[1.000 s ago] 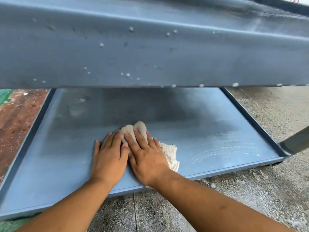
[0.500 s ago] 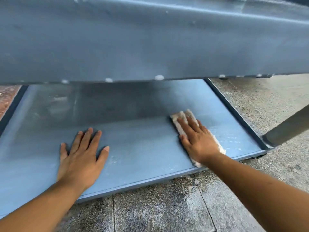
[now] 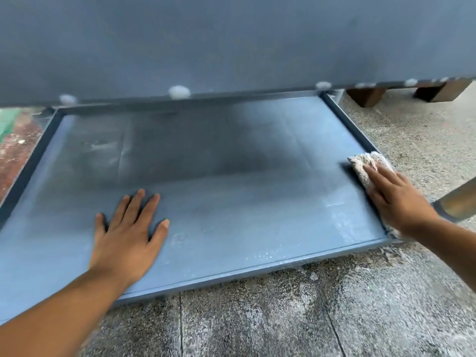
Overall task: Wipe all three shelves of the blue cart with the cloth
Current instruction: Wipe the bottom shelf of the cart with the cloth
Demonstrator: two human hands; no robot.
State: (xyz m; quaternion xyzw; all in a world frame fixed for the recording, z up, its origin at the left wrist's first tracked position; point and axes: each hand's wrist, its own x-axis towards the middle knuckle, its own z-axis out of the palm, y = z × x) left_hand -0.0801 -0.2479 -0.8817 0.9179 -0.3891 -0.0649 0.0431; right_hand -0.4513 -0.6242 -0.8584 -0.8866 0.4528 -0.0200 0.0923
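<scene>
As the right hand (image 3: 401, 202) presses down, cloth (image 3: 365, 162) lies under its straight fingers (image 3: 378, 180).

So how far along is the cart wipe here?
Done, apparently: the shelf above drips along its edge, and wet streaks mark the right front of the bottom shelf. In hand: the right hand presses the cloth at its right rim; the left hand rests flat. Left: smudges at far left; the third shelf is unseen.
</scene>
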